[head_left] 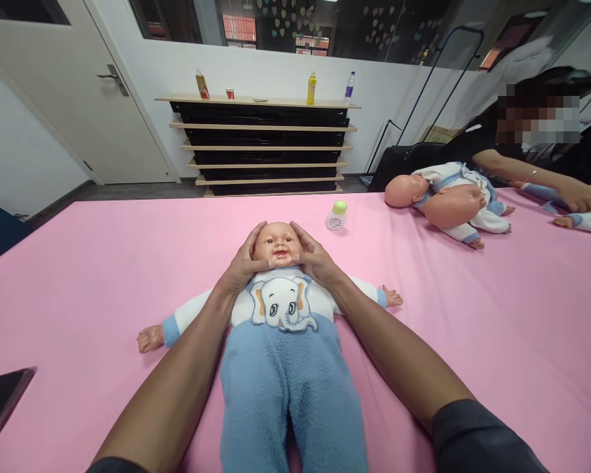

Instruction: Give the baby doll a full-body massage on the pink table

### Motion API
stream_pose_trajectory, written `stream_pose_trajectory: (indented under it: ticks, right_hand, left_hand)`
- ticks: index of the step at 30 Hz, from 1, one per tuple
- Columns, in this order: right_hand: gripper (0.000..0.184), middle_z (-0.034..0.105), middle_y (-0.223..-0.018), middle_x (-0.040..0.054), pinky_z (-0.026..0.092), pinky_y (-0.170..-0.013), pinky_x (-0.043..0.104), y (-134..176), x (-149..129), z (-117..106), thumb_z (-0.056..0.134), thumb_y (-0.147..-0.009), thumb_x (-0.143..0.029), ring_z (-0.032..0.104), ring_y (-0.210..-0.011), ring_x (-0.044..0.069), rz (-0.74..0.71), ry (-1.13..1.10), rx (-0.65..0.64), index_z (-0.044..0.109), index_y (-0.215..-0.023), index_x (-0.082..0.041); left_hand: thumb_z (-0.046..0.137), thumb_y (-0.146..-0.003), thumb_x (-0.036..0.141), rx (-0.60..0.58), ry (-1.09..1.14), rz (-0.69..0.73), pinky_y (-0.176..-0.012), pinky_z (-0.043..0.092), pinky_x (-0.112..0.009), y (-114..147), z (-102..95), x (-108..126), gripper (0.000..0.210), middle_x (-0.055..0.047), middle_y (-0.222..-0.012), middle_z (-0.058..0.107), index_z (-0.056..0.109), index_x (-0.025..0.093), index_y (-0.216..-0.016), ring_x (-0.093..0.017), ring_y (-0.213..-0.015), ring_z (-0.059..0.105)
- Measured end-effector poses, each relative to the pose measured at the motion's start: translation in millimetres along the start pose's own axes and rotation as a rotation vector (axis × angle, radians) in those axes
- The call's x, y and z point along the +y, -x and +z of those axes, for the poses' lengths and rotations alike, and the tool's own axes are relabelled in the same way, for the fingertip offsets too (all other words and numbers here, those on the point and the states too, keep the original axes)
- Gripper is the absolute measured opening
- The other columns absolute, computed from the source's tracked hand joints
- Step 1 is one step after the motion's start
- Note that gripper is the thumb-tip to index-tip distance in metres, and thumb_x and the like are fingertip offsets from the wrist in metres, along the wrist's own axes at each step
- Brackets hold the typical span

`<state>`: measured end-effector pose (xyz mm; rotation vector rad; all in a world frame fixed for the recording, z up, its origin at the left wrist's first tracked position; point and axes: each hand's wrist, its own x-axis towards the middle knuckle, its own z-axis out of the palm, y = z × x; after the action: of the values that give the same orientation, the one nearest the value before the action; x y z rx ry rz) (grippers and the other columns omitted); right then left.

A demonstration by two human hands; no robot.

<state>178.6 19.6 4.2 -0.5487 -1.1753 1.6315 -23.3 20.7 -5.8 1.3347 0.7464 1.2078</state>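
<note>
A baby doll (286,368) lies on its back on the pink-covered table (108,263), dressed in a white and blue outfit with an elephant on the chest. My left hand (243,264) cups one side of the doll's head, thumb along its cheek by the chin. On the other side, my right hand (318,264) cups the head the same way, its thumb also near the mouth. The doll's arms stretch out to both sides, passing under my forearms. Just beyond my right hand stands a small clear bottle (335,219) with a green cap.
More dolls (453,197) lie at the far right, where another person's hand (580,196) touches one. A dark tablet or phone (2,401) rests at the left edge. Behind the table is a shelf unit (266,146) with bottles (311,89) on top.
</note>
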Motion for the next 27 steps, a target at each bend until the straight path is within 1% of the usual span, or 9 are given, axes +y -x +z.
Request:
stream_pose_trajectory:
  ticks: [2,6,8,10,13,15,18,21,27]
  right_hand:
    - [0.085,0.044,-0.151,0.0012,0.034,-0.118,0.047,-2,2,0,0.072,-0.069,-0.021,0.043,-0.138,0.028,0.008,-0.052,0.005,0.04,-0.148,-0.028]
    - [0.077,0.048,-0.148,0.0017,0.032,-0.119,0.049,-4,6,-1,0.067,-0.074,-0.027,0.044,-0.137,0.027,-0.007,-0.063,0.018,0.042,-0.146,-0.027]
    - [0.074,0.045,-0.15,0.0022,0.032,-0.119,0.048,-3,6,-1,0.067,-0.078,-0.034,0.043,-0.139,0.027,-0.029,-0.018,0.015,0.041,-0.147,-0.027]
    - [0.086,0.041,-0.153,0.0019,0.03,-0.12,0.047,-1,4,-1,0.076,-0.074,-0.036,0.038,-0.142,0.027,-0.047,0.11,0.011,0.037,-0.15,-0.028]
    - [0.112,0.034,-0.156,0.0009,0.024,-0.122,0.046,2,-1,0,0.09,-0.057,-0.031,0.03,-0.146,0.029,-0.059,0.33,0.027,0.031,-0.152,-0.031]
    - [0.114,0.034,-0.157,0.0008,0.025,-0.121,0.045,2,-4,1,0.091,-0.056,-0.032,0.03,-0.146,0.029,-0.054,0.374,0.028,0.031,-0.152,-0.031]
    - [0.105,0.037,-0.155,0.0004,0.031,-0.119,0.043,2,-4,1,0.088,-0.061,-0.033,0.035,-0.143,0.027,-0.044,0.302,0.013,0.034,-0.151,-0.031]
    - [0.101,0.038,-0.155,0.0001,0.035,-0.118,0.043,2,-3,2,0.086,-0.064,-0.031,0.04,-0.141,0.027,-0.017,0.145,-0.003,0.034,-0.151,-0.032]
    - [0.094,0.04,-0.154,0.0009,0.035,-0.117,0.046,-1,0,1,0.085,-0.066,-0.03,0.044,-0.138,0.027,0.027,-0.057,-0.025,0.039,-0.148,-0.033]
  left_hand:
    - [0.083,-0.063,0.032,-0.007,0.035,-0.002,-0.112,0.039,-0.054,-1,-0.4,-2,0.105,-0.01,-0.153,0.039,0.029,0.028,-0.153,-0.038,-0.137,0.042]
    - [0.073,-0.076,0.045,-0.012,0.101,-0.001,-0.112,0.04,-0.052,-2,0.4,-4,0.091,-0.012,-0.151,0.04,0.028,0.026,-0.153,-0.036,-0.137,0.044]
    - [0.074,-0.074,0.049,-0.005,0.049,0.02,-0.112,0.04,-0.052,-2,0.9,-4,0.095,-0.012,-0.152,0.039,0.027,0.026,-0.153,-0.036,-0.137,0.043]
    - [0.083,-0.066,0.046,0.007,-0.057,0.045,-0.114,0.037,-0.053,-1,1.2,-3,0.105,-0.011,-0.153,0.037,0.028,0.027,-0.153,-0.037,-0.138,0.041]
    - [0.09,-0.057,0.036,0.04,-0.221,0.065,-0.117,0.031,-0.052,0,1.2,-1,0.114,-0.009,-0.156,0.032,0.029,0.029,-0.153,-0.037,-0.142,0.035]
    - [0.089,-0.057,0.036,0.059,-0.273,0.078,-0.119,0.027,-0.053,1,1.2,0,0.112,-0.009,-0.158,0.03,0.03,0.029,-0.153,-0.037,-0.144,0.031]
    - [0.088,-0.06,0.036,0.062,-0.239,0.078,-0.119,0.027,-0.052,0,1.2,1,0.107,-0.008,-0.157,0.031,0.032,0.028,-0.152,-0.037,-0.144,0.032]
    - [0.084,-0.064,0.036,0.035,-0.115,0.042,-0.117,0.031,-0.052,0,1.5,1,0.103,-0.008,-0.155,0.036,0.032,0.029,-0.152,-0.036,-0.141,0.037]
    - [0.073,-0.077,0.044,-0.013,0.089,-0.001,-0.114,0.037,-0.053,-1,4.4,0,0.089,-0.009,-0.154,0.037,0.028,0.029,-0.153,-0.035,-0.137,0.043]
